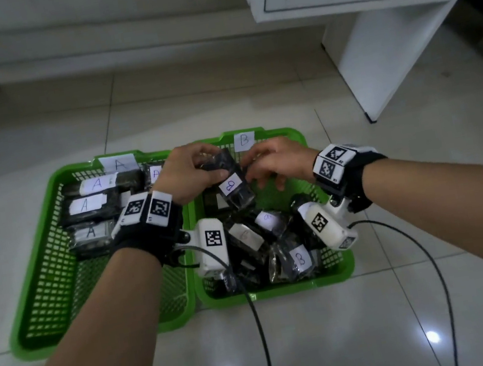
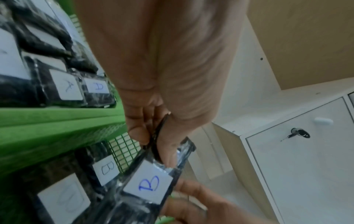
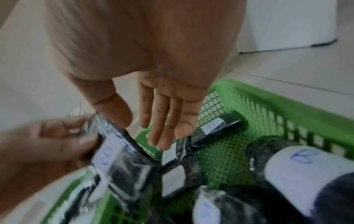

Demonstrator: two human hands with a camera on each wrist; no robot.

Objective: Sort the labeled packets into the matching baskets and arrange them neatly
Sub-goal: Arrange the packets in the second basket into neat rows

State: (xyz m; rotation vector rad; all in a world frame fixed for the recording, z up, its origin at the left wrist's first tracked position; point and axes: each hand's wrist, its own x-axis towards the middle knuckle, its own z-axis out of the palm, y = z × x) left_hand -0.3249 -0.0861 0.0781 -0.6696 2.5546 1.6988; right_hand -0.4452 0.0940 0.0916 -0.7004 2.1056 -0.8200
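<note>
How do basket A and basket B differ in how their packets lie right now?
Basket A holds its packets flat in rows at the far end, labels up, with the near half bare mesh; basket B holds a jumbled, tilted pile. Above basket B the left hand grips a B packet; no hand works in basket A. Both are green mesh, with a paper letter tag.

A dark, glossy packet (image 1: 231, 181) with a white label marked B hangs tilted, pinched at its top edge between the left hand's (image 1: 191, 175) thumb and fingers, with the right hand's (image 1: 275, 161) straight fingers just beside its far edge. Below the fingers, more B packets (image 1: 275, 241) lie jumbled in the green basket tagged B (image 1: 338, 272); left of them, A packets (image 1: 90, 205) lie flat in rows in the basket tagged A (image 1: 42, 280).
</note>
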